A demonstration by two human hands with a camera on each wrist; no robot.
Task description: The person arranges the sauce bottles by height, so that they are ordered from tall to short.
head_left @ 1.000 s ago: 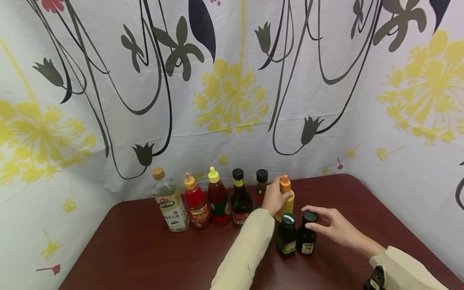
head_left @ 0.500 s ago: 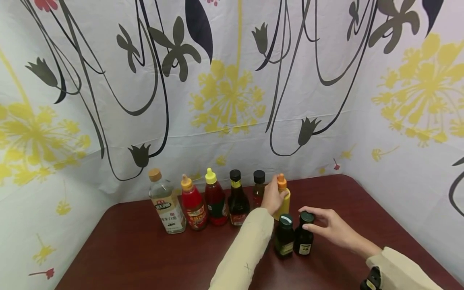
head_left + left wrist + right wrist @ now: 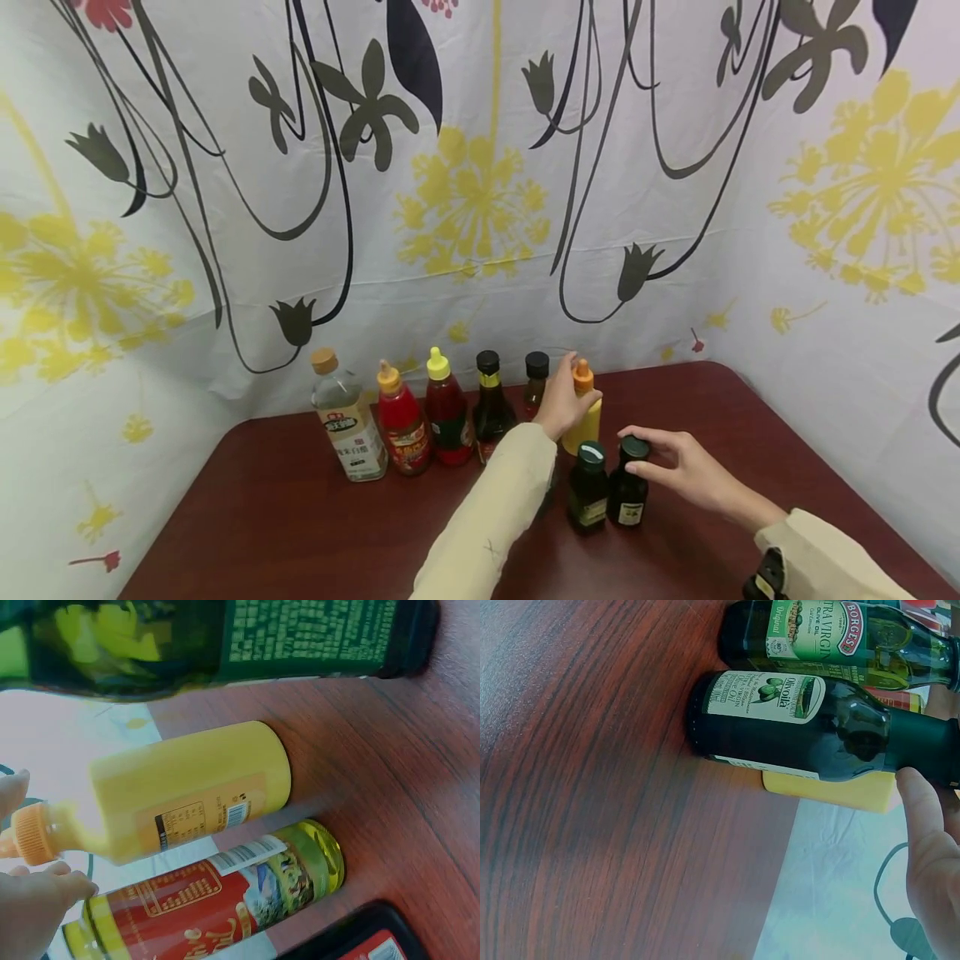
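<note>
A yellow squeeze bottle (image 3: 582,429) with an orange nozzle cap stands at the right end of the back row. My left hand (image 3: 566,404) is spread around its top; in the left wrist view, gaps show between the fingers (image 3: 71,889) and the orange cap (image 3: 34,834). My right hand (image 3: 686,471) holds a dark olive oil bottle (image 3: 627,493) by its cap and neck, upright on the table. Just left of it stands a green olive oil bottle (image 3: 588,492), its label facing the right wrist camera.
Along the back of the dark red table (image 3: 300,533) stand a clear vinegar bottle (image 3: 352,433), two red sauce bottles (image 3: 405,425) (image 3: 450,421), a dark sauce bottle (image 3: 491,410) and a black-capped, red-labelled oil bottle (image 3: 536,385). A patterned cloth (image 3: 465,300) hangs behind.
My left hand has loosened from the yellow squeeze bottle's top, its fingers spreading and drifting slightly left. The bottle stays put. My right hand keeps its hold on the dark olive oil bottle.
</note>
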